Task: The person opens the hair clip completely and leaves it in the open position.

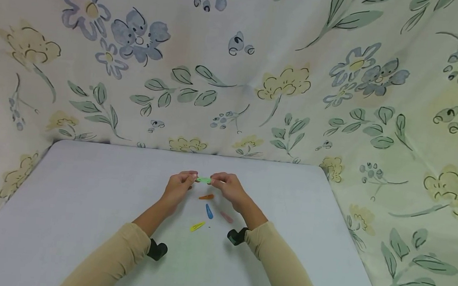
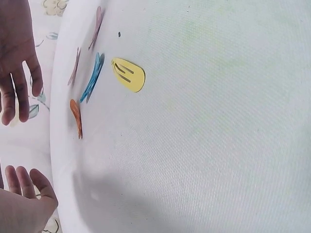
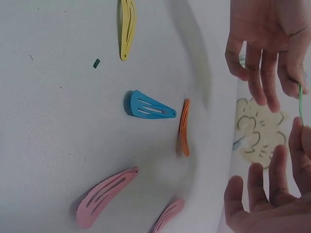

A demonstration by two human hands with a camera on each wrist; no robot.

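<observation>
A green snap hair clip (image 1: 204, 180) is stretched lengthwise between both hands above the far part of the table. My left hand (image 1: 178, 187) pinches its left end between thumb and index finger. At the other end, my right hand (image 1: 229, 191) pinches it too. In the right wrist view the green clip appears edge-on as a thin strip between the fingertips, with the other fingers of both hands spread. Below the hands lie an orange clip (image 3: 184, 128), a blue clip (image 3: 150, 106), a yellow clip (image 1: 197, 226), a pink clip (image 3: 104, 199) and another pink clip (image 3: 168, 214).
The white table (image 1: 85, 194) ends at a far edge just beyond the hands. A floral cloth (image 1: 232, 107) hangs behind it and along the sides. A small dark scrap (image 3: 96, 63) lies near the clips. Black wrist mounts (image 1: 157, 250) sit under the sleeves.
</observation>
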